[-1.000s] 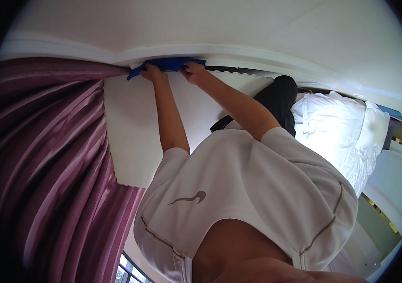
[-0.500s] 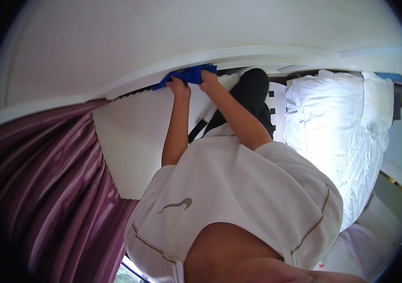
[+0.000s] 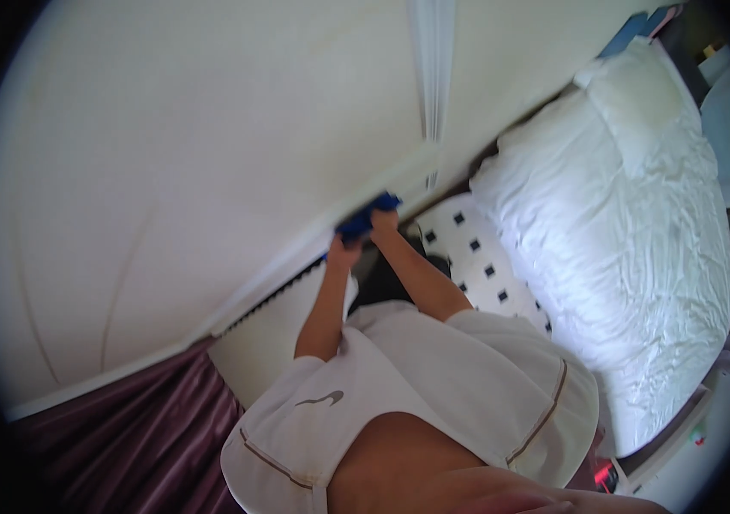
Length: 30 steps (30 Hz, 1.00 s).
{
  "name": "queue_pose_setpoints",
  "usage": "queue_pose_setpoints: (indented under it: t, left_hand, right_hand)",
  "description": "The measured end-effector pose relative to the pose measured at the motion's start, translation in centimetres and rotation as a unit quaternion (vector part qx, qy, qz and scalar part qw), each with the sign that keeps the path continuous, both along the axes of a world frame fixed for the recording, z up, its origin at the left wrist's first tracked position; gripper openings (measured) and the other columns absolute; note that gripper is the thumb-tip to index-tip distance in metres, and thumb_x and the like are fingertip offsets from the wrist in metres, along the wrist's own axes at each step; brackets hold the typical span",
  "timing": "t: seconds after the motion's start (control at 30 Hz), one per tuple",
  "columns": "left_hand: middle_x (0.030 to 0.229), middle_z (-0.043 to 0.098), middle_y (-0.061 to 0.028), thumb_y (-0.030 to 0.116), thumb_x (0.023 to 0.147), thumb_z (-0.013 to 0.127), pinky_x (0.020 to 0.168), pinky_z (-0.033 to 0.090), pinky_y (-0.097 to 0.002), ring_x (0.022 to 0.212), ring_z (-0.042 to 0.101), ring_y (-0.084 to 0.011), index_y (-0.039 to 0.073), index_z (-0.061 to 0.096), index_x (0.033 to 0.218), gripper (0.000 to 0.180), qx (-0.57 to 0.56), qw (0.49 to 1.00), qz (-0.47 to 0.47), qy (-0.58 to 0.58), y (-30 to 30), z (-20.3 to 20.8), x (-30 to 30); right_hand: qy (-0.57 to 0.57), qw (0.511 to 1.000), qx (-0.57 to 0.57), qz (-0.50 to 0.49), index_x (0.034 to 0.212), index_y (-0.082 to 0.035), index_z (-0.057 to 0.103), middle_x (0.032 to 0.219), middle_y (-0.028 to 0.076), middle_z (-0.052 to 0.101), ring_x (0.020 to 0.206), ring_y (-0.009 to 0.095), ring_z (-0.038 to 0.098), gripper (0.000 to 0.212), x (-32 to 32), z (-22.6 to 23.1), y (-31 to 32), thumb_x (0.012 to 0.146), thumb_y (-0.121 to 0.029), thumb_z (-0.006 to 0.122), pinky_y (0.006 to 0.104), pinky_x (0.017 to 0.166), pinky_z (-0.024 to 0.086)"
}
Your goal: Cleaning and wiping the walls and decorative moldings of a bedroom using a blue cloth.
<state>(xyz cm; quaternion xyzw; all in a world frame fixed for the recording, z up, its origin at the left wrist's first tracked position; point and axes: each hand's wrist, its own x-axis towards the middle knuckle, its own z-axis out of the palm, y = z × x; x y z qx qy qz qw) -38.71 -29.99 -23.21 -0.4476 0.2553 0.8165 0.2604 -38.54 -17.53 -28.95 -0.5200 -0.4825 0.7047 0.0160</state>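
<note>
A blue cloth (image 3: pixel 365 219) is bunched between my two hands, close against the ledge (image 3: pixel 296 267) along the foot of the white wall. My left hand (image 3: pixel 345 251) is closed on its lower left end. At its right end my right hand (image 3: pixel 384 223) grips it, with the arm stretched forward. Some fingers are hidden by the cloth and my hands. Below the cloth, my dark-trousered leg (image 3: pixel 391 272) is bent under me on a white surface (image 3: pixel 275 338).
Purple curtain folds (image 3: pixel 142 437) hang at the lower left. To the right lies a white quilt (image 3: pixel 605 223) on a bed, beside a white panel with black squares (image 3: pixel 485 253). A vertical trim strip (image 3: pixel 432 77) runs down the wall. Blue items (image 3: pixel 626 34) sit at the top right.
The view has tilted and turned, showing more wall and quilt. Both hands, still holding the blue cloth, have shifted right along the ledge.
</note>
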Motion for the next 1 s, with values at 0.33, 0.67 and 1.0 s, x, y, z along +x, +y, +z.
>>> queue_pose_setpoints:
  t: [0.33,0.67,1.0]
  left_hand:
    - [0.118,0.056,-0.0154,0.033,0.090,0.061,0.077,0.056,-0.0440,0.101,0.060,-0.0299,0.013,0.052,0.121,0.038,-0.033,0.980,0.017,-0.196,12.1,-1.0,0.0]
    - [0.110,0.057,-0.0065,0.030,0.090,0.060,0.078,0.053,-0.0483,0.106,0.056,-0.0233,0.022,0.053,0.112,0.025,-0.029,0.992,0.085,-0.087,23.1,-1.2,-0.8]
    - [0.128,0.049,-0.0148,0.013,0.085,0.060,0.100,0.041,-0.0384,0.119,0.049,-0.0244,0.016,0.021,0.145,0.072,-0.132,0.929,0.312,0.147,27.7,4.9,2.5]
  right_hand:
    - [-0.106,0.599,0.458,0.648,0.111,-0.005,0.065,0.116,0.023,0.060,0.115,0.037,0.055,0.040,0.6,2.4,17.2,0.074,-0.022,0.063,0.0366,0.099,0.044]
    - [0.140,0.555,0.415,0.707,0.113,-0.001,0.060,0.113,0.018,0.063,0.106,0.029,0.060,0.045,-0.8,14.1,27.4,0.073,-0.021,0.069,0.0370,0.091,0.048]
    - [-0.022,0.885,-0.220,0.409,0.102,0.001,0.057,0.098,0.009,0.061,0.093,0.018,0.057,0.013,-4.2,6.2,31.0,0.090,0.000,0.052,0.0298,0.088,0.048]
